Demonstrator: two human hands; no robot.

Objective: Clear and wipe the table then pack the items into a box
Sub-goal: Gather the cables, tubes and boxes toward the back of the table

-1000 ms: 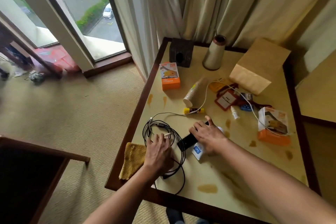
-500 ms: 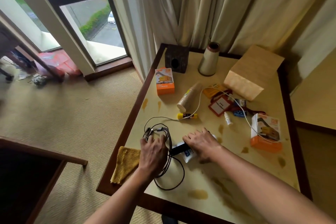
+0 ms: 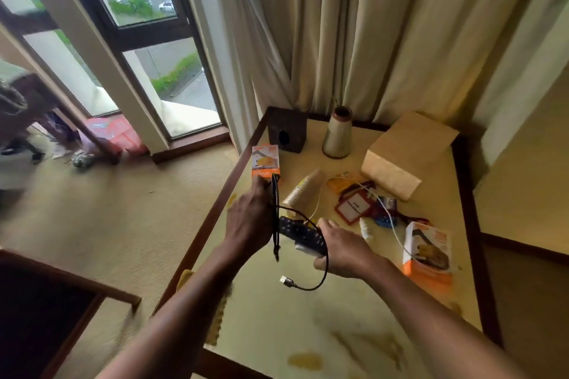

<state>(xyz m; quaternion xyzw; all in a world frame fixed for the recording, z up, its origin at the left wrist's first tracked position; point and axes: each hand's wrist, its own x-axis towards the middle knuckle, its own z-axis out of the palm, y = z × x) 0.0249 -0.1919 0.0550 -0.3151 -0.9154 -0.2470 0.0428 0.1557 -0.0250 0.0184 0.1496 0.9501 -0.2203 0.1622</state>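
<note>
Your left hand [image 3: 250,218] is lifted above the left edge of the table [image 3: 264,311], fingers curled round a gathered bundle of black cable [image 3: 276,212] that hangs straight down past your knuckles. From there the cable loops under your right hand [image 3: 341,248] and ends in a silver USB plug [image 3: 286,281] dangling just over the tabletop. Your right hand grips a black device [image 3: 303,235] with a dotted face, held off the surface with something white beneath it – what that is cannot be told.

Half hidden under your left forearm, a yellow cloth [image 3: 184,277] lies at the left edge near the front corner. Past your left fingers an orange box [image 3: 265,161] sits at the left edge. A stack of paper cups [image 3: 303,191] lies on its side towards the middle, with a white cable [image 3: 385,212] running across a red tag holder [image 3: 354,208]; a small white bottle [image 3: 365,229] lies just beside your right hand. A second orange-and-white box [image 3: 428,251] rests near the right edge.

Along the far edge stand a dark brown box [image 3: 288,134] in the left corner, a thread cone [image 3: 337,132] beside it, and a closed cardboard box [image 3: 409,154] towards the right corner. Brown stains [image 3: 304,360] mark the front of the table.
</note>
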